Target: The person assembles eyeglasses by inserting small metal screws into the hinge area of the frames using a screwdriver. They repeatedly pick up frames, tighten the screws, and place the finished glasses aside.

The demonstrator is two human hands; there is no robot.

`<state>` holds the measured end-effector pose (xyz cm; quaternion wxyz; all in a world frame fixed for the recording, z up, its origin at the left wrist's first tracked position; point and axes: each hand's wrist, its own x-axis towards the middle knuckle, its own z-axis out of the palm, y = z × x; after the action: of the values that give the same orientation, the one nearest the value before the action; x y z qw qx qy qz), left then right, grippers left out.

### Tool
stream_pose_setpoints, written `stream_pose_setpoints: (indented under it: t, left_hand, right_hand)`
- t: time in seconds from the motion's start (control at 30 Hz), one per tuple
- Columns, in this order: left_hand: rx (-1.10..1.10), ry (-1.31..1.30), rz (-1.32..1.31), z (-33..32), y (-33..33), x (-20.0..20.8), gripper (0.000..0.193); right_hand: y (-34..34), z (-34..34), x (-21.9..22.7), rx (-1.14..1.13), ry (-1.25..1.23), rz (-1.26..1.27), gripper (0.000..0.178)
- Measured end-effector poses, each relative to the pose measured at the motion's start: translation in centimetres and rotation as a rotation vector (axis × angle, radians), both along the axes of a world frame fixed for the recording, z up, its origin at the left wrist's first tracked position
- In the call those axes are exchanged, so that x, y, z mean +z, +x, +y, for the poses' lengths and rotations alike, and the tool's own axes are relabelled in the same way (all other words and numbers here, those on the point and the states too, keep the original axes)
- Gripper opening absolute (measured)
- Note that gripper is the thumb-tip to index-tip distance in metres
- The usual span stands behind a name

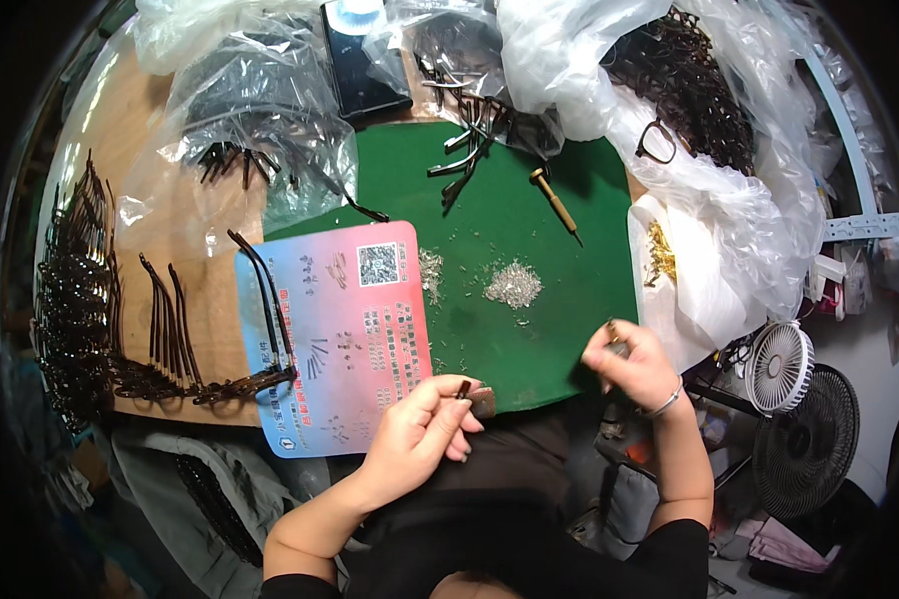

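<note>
My left hand pinches a small dark eyeglass part between thumb and fingers at the near edge of the green mat. A small brown piece lies right beside it. My right hand is closed around a small tool with a brass tip, over the mat's near right corner. A heap of tiny silver screws lies on the mat between and beyond both hands. A wooden-handled screwdriver rests farther back.
A pink and blue printed card lies left of the mat with a dark temple arm on it. Rows of dark frames line the left. Plastic bags of parts and frames, a phone, small fans.
</note>
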<state>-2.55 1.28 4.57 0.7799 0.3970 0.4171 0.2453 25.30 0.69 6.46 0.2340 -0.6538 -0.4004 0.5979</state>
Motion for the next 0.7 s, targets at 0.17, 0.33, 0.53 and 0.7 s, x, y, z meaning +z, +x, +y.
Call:
stream_pose_setpoints:
  t: [0.17, 0.33, 0.53, 0.7]
  left_hand:
    - [-0.213, -0.151, -0.041, -0.3, 0.9, 0.4, 0.026]
    - [-0.128, -0.170, -0.064, -0.8, 0.7, 1.2, 0.026]
    - [-0.065, -0.118, -0.066, -1.1, 0.9, 0.9, 0.024]
    - [-0.043, -0.045, -0.074, -2.0, 0.9, -0.5, 0.020]
  right_hand:
    - [-5.4, 1.1, 1.9, 0.459, 0.351, 0.141, 0.016]
    - [-6.7, 2.0, 0.6, 0.374, 0.464, 0.114, 0.015]
    - [-7.2, 2.6, 0.6, 0.415, 0.416, 0.088, 0.015]
    - [-7.9, 0.8, 0.4, 0.355, 0.478, 0.020, 0.016]
